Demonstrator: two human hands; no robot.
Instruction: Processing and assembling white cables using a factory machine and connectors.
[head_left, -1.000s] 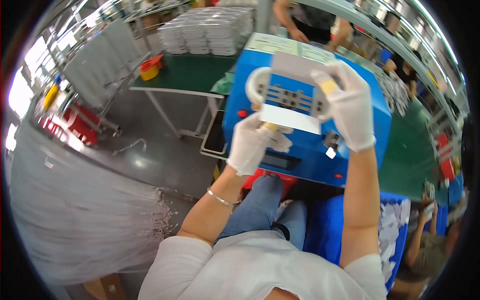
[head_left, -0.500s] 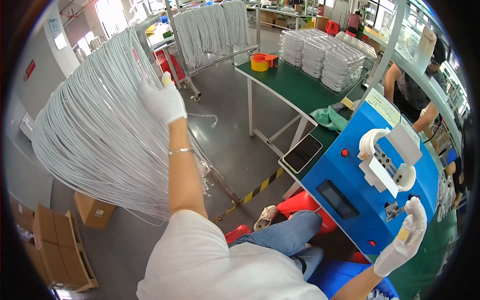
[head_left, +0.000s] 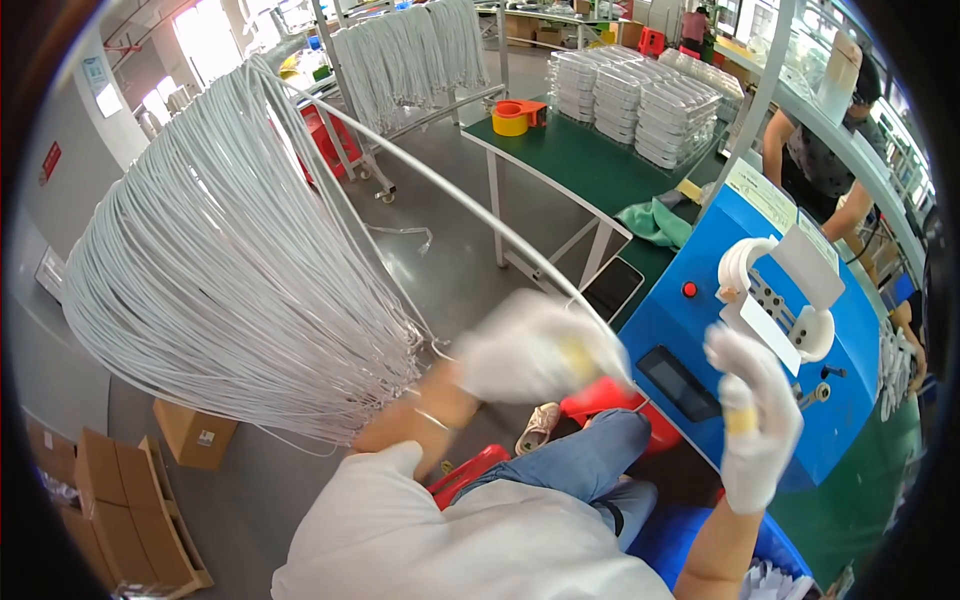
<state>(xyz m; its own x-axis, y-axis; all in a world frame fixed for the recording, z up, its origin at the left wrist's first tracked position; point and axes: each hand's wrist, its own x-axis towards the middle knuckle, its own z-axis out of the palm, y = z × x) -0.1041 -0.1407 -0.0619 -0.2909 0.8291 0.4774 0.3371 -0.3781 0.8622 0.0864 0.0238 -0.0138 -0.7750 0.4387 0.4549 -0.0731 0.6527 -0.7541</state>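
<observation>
My left hand (head_left: 540,350), in a white glove and smeared by motion, is in front of my lap with a white cable (head_left: 450,190) in its grip. That cable stretches in an arc back to the top of a large hanging bundle of white cables (head_left: 220,260) on my left. My right hand (head_left: 755,425), also gloved, with yellow wrapped round a finger, is raised before the blue bench machine (head_left: 650,330). Its fingers are apart and nothing shows in them. White curved guides (head_left: 745,270) and a small metal fitting (head_left: 815,395) are on the machine's top.
A green-topped table (head_left: 570,165) bears stacked clear plastic trays (head_left: 630,100), a tape roll (head_left: 510,120), a green cloth (head_left: 655,222) and a phone (head_left: 613,290). Below my right forearm is a blue bin (head_left: 670,550). Cardboard boxes (head_left: 130,500) stand lower left. A co-worker (head_left: 825,150) is at the right.
My left hand has swung from the bundle rightward to my lap, drawing a cable out with it. My right hand has moved left and up, away from the metal fitting.
</observation>
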